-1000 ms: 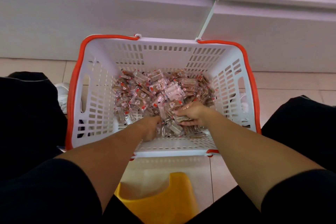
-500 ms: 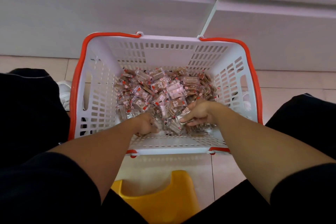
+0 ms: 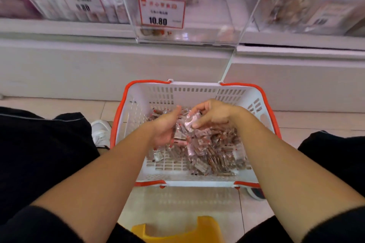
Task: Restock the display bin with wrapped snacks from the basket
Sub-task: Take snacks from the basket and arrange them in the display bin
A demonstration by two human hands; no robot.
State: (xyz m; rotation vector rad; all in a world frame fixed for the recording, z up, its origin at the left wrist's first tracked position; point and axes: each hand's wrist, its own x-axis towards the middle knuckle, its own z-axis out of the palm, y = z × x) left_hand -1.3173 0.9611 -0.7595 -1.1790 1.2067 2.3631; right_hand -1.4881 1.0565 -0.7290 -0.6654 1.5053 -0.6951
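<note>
A white basket with an orange rim (image 3: 197,89) stands on the floor between my knees, holding a heap of small wrapped snacks (image 3: 215,150). Above the heap my left hand (image 3: 166,127) and my right hand (image 3: 212,114) face each other and clasp a bunch of wrapped snacks (image 3: 187,124) between them. The left palm cups the bunch from the side; the right fingers and thumb curl round it. A clear display bin (image 3: 197,31) with a price card reading 10.80 (image 3: 161,12) sits on the shelf straight ahead above the basket, nearly bare inside.
Clear bins with other goods flank it at left (image 3: 75,6) and right (image 3: 308,10). A white shelf base (image 3: 98,65) rises behind the basket. A yellow stool (image 3: 177,231) shows under me. My white shoe (image 3: 101,132) is left of the basket.
Both hands have risen out of the heap with a bunch of snacks held between them. My head has tilted up, bringing the display bins into view.
</note>
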